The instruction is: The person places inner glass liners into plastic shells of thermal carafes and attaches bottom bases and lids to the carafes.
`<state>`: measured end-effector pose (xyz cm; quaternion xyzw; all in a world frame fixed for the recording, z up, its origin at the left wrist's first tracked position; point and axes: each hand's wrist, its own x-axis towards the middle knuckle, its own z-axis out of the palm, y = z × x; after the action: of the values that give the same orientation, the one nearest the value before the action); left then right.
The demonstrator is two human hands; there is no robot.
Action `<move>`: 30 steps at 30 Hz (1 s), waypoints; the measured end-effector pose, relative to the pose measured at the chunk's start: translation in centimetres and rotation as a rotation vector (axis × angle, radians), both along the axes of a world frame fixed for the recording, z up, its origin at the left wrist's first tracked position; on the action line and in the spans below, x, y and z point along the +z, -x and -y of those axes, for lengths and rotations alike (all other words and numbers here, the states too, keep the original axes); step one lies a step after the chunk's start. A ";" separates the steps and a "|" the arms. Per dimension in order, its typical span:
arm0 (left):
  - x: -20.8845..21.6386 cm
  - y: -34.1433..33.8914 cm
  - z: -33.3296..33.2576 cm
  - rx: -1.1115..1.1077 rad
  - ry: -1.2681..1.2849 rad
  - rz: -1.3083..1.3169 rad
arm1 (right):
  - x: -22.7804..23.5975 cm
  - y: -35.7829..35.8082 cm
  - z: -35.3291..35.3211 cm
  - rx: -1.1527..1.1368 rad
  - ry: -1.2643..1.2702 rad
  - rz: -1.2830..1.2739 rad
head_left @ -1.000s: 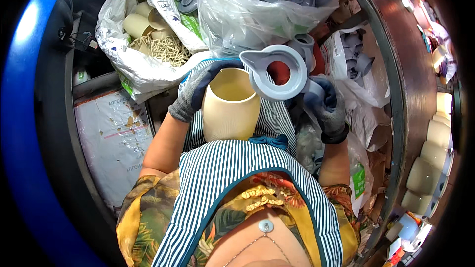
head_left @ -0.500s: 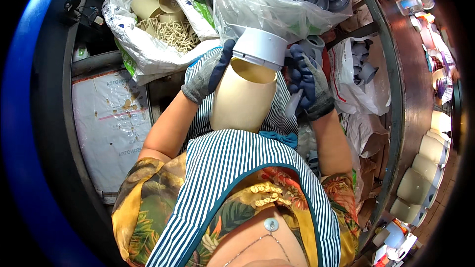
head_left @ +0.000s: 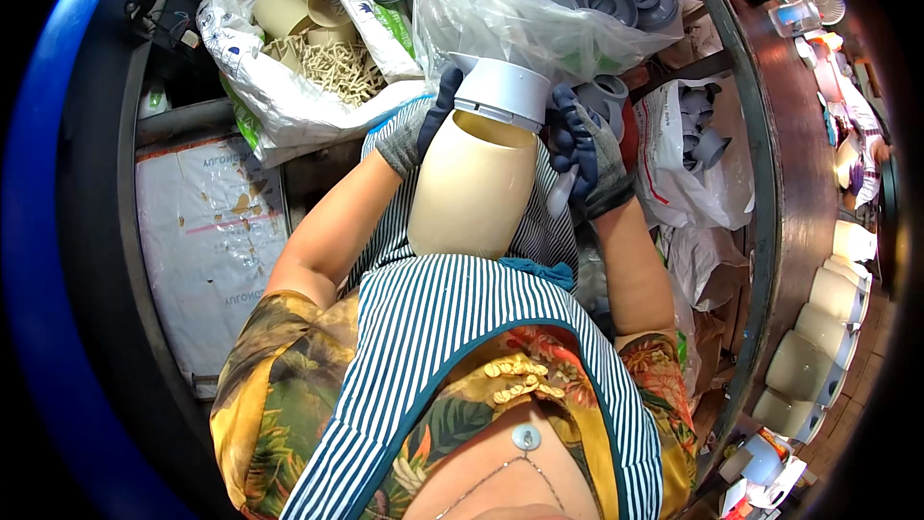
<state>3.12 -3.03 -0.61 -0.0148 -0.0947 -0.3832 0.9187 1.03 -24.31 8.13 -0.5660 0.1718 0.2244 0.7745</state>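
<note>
A cream plastic jug body [head_left: 472, 188] stands upright against my striped apron, between my forearms. Over its mouth sits a pale grey spouted collar [head_left: 500, 89], tilted, with a gap still showing the jug's inside at the front. My left hand [head_left: 423, 138], in a grey and navy glove, is closed on the collar's left side. On the opposite side my right hand [head_left: 589, 154], gloved alike, presses the collar with curled fingers. A pale translucent piece [head_left: 561, 193] shows below the right fingers; its kind is unclear.
Ahead on the left, a white sack [head_left: 279, 130] holds cream cups and small cream parts. A clear bag [head_left: 481, 10] of grey lids lies beyond the collar. Another bag [head_left: 683, 183] with grey parts lies right, beside a dark metal rail [head_left: 767, 231]. Cream jug bodies [head_left: 799, 366] line the far right.
The collar has come down slightly toward the jug's mouth, narrowing the visible opening. My right hand has shifted a little left and up against the collar.
</note>
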 end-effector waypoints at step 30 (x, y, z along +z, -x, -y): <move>1.3 0.1 -4.8 0.648 -1.451 1.364 | -1.0 -0.4 1.1 -0.005 0.001 0.110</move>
<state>3.05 1.78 0.73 0.7852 -0.3396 -0.0105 0.5177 1.44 -25.41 7.11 -0.5775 0.1305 0.1910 0.7829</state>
